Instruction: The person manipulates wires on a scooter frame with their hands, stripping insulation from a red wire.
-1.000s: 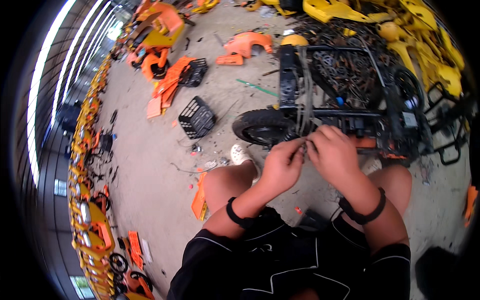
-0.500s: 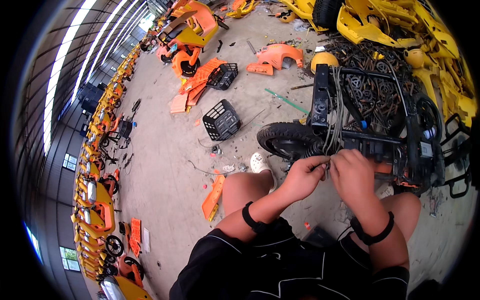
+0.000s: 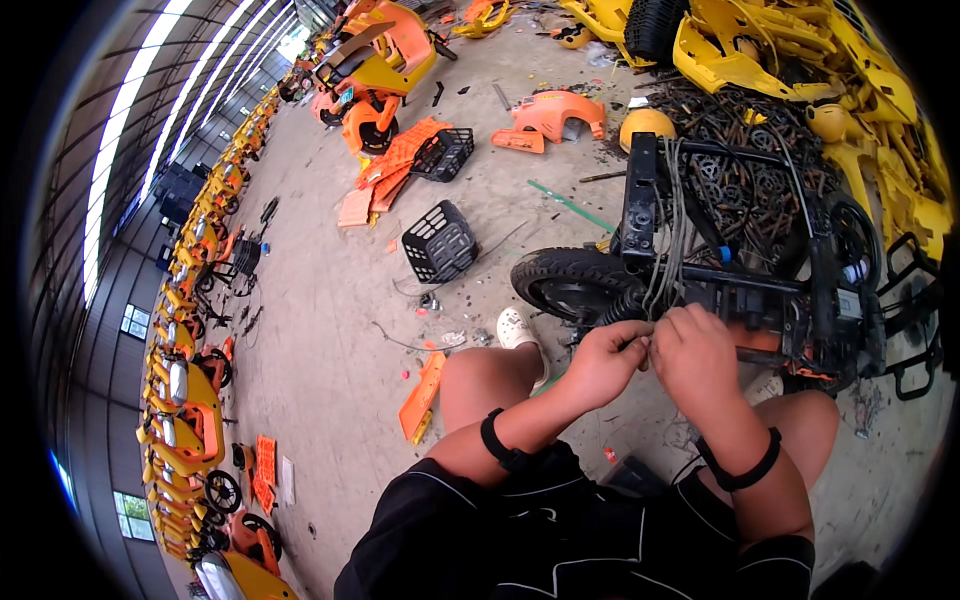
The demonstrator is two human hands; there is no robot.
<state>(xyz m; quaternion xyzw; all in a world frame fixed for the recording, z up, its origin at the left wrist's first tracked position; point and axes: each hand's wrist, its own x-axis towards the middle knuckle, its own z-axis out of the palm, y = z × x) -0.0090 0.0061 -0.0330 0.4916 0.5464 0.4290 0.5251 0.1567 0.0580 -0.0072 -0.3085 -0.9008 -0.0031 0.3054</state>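
Note:
My left hand [image 3: 610,360] and my right hand [image 3: 692,355] meet at their fingertips in front of a black scooter frame [image 3: 805,290] lying near my knees. Both have bent, pinched fingers on the lower part of thin grey cables [image 3: 668,240], which hang in loops over the frame's bars; the exact ends between my fingers are hidden. Just behind my hands are a black wheel [image 3: 550,283] and a coiled spring [image 3: 620,308]. An orange part [image 3: 755,337] shows inside the frame, right of my right hand.
Black crates [image 3: 440,242], orange panels [image 3: 420,395] and a green strip [image 3: 565,205] lie on the concrete floor [image 3: 340,300]. A heap of dark metal parts [image 3: 750,120] and yellow shells [image 3: 880,100] fills the upper right. A long row of yellow-orange scooters [image 3: 190,420] lines the left.
The view has shifted, so the scene sits lower and further right than a second ago. My hands stay pinched together by the frame, with small changes in finger position.

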